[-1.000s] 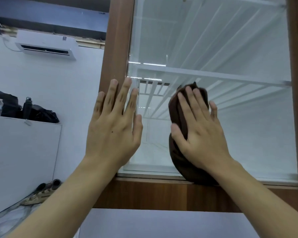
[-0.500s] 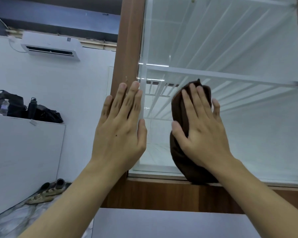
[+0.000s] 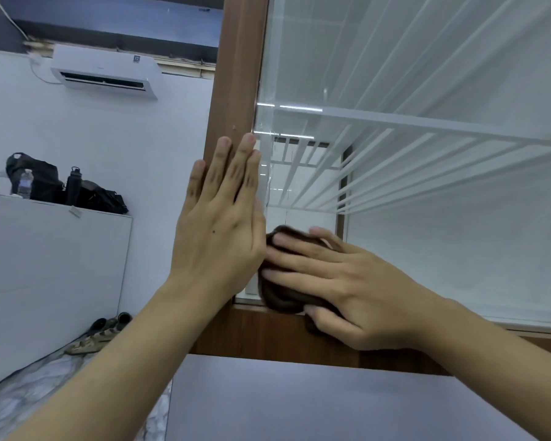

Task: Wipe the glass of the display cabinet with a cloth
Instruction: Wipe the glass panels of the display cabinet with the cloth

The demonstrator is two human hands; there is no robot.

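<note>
A bunched dark brown cloth (image 3: 282,297) sits in the lower left corner of the display cabinet's clear glass pane (image 3: 442,249), its bottom fold overlapping the brown wooden bottom rail (image 3: 268,332). The right hand (image 3: 350,288) lies flat over it, reaching in from the right with its fingers (image 3: 299,249) nearly straight, spread and pointing left, pressing the cloth against the glass. The thumb runs along the cloth's lower edge, so most of the cloth is hidden under the hand and only its left end and top show. The left hand (image 3: 220,227) is released and flat, fingers straight, together and pointing up, palm against the brown wooden upright (image 3: 239,74) at the pane's left edge (its fingertips reach the glass edge). The cloth lies just right of this hand's thumb side, and the right fingertips come close beside it. Behind the glass are white shelves. On the wall to the left hangs a white air conditioner (image 3: 105,73), and black bags (image 3: 45,179) stand on a white cabinet (image 3: 54,265).
</note>
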